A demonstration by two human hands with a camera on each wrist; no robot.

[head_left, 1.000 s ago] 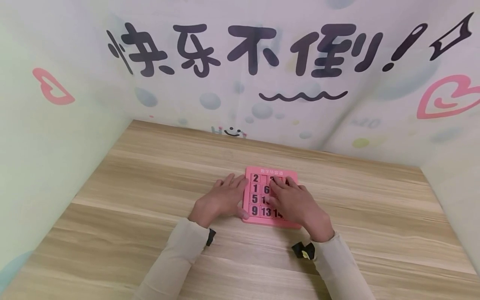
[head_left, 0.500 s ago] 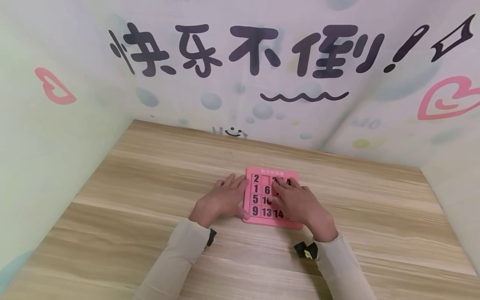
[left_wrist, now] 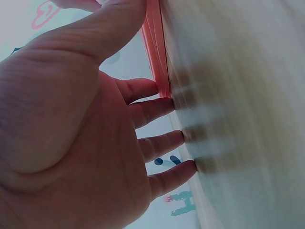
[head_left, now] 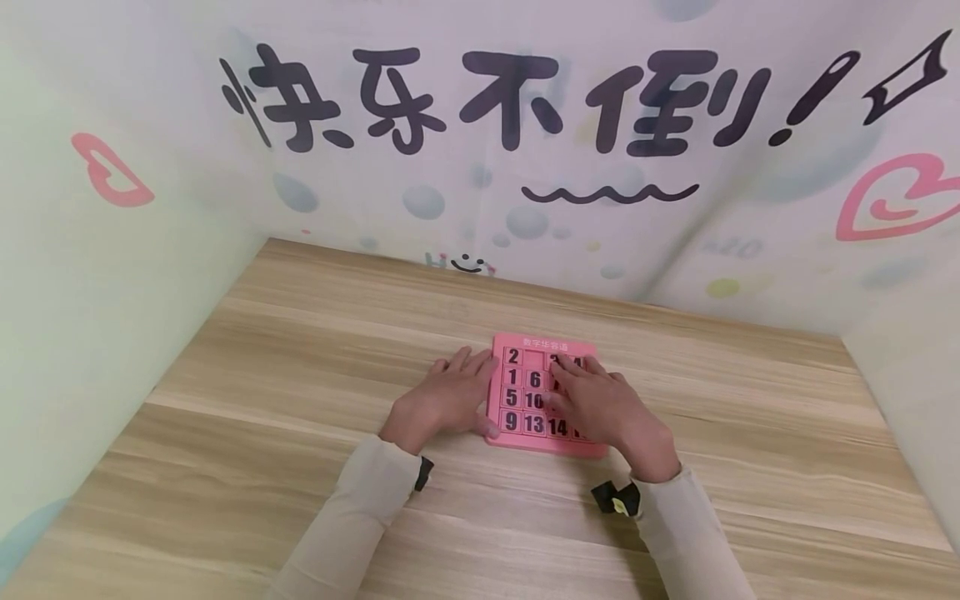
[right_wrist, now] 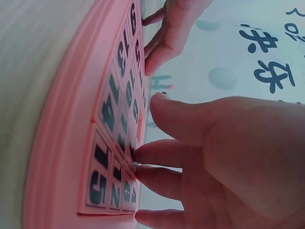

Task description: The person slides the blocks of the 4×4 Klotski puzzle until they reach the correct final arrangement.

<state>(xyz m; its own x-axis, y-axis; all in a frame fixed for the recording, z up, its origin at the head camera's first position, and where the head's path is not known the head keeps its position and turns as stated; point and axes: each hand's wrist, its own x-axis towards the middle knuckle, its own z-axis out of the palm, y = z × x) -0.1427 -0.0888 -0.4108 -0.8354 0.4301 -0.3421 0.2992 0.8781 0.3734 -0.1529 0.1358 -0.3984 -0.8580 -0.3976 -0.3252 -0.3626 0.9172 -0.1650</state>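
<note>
A pink sliding number puzzle [head_left: 540, 444] lies flat on the table with black-numbered tiles in its frame. In its top row, a bare slot [head_left: 534, 361] shows between the 2 and the 3. My left hand [head_left: 442, 398] rests along the puzzle's left edge, fingers spread, thumb near the lower left corner. Its straight fingers reach down to the tabletop beside the edge in the left wrist view. Over the right half of the puzzle is my right hand [head_left: 603, 404], fingertips at the 3 tile [head_left: 555, 362] and near the 4. It hides several tiles below them.
The wood-grain table [head_left: 300, 333] stretches around the puzzle on all sides. Behind it hangs a printed cloth [head_left: 420, 100] with large black characters, and another pale cloth wall [head_left: 112, 292] rises at the left. Dark straps with black pieces sit at both wrists.
The 3 tile has slid right towards the 4, widening the bare slot beside the 2. My right hand has shifted slightly right with it; my left hand stays in place.
</note>
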